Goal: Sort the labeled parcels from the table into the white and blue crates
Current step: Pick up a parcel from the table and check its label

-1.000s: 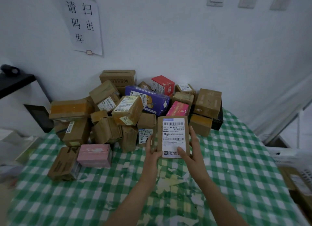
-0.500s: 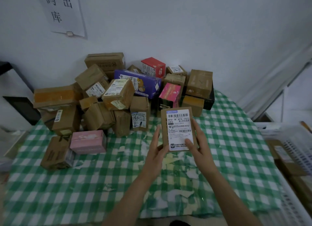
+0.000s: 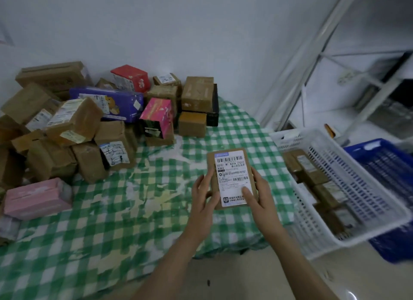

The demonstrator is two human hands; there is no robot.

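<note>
i hold the parcel (image 3: 231, 176) label-up, left hand (image 3: 204, 195) and right hand (image 3: 260, 194) curled round its edges, to read which crate it belongs in.

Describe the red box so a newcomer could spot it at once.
Find the parcel pile on the green checked table. At its back, behind the long purple box, sits the red box. It is the only red parcel there.
</note>
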